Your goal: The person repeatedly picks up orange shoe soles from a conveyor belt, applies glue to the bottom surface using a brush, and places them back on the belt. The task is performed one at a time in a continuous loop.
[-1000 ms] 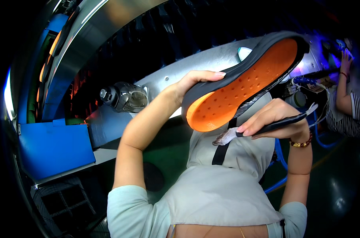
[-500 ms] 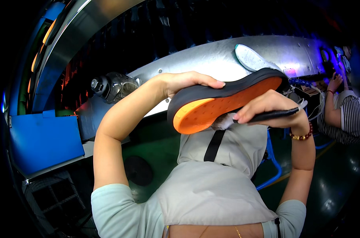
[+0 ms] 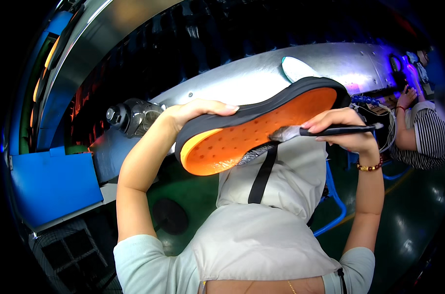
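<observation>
A shoe sole (image 3: 242,142), orange inside with a raised black rim, is held tilted in front of my chest. My left hand (image 3: 198,110) grips its far edge near the left end, the thumb lying along the black rim. In my right hand (image 3: 347,127) is a brush (image 3: 337,130) with a black handle and pale bristles. The bristle tip touches the orange surface near the middle of the sole's near edge. A wet shine shows along the near rim left of the bristles.
Beyond the sole, a curved metal bench (image 3: 232,81) carries a white sole-shaped piece (image 3: 300,68). A clear bottle with a dark lid (image 3: 134,117) stands at left, above a blue panel (image 3: 56,183). At right sits another person in a striped top (image 3: 430,132), near a blue chair frame (image 3: 332,196).
The sole has shifted left and its orange face shows more fully. The brush has moved from the near rim, low in the sole, up onto the orange surface.
</observation>
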`<state>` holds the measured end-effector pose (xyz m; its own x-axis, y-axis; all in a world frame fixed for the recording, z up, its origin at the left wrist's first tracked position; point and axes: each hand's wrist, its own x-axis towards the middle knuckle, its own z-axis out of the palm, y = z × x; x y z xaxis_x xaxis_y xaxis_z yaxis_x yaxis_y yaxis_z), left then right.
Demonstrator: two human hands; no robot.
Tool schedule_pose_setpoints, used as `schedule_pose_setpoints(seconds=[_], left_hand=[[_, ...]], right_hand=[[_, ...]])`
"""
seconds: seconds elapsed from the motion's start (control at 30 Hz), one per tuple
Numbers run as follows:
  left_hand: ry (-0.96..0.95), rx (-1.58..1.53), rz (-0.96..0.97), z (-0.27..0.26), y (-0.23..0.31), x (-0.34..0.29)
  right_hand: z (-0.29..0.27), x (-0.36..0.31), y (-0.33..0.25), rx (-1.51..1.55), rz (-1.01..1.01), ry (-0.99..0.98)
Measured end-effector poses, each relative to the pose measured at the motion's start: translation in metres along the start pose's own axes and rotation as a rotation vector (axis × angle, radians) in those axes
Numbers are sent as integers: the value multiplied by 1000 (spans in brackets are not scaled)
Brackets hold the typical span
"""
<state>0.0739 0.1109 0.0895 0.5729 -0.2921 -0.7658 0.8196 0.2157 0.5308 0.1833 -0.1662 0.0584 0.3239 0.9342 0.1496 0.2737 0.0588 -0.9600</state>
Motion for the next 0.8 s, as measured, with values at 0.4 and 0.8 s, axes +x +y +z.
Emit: schedule_pose_setpoints(seconds=[0.4,0.8], left_hand=[[-362,-699,131,-14,-46,59],[-20,-353,851,-45,-34,-7]], right_hand=[[23,22,2,235,89,220],[32,1,18,665,-278,577]])
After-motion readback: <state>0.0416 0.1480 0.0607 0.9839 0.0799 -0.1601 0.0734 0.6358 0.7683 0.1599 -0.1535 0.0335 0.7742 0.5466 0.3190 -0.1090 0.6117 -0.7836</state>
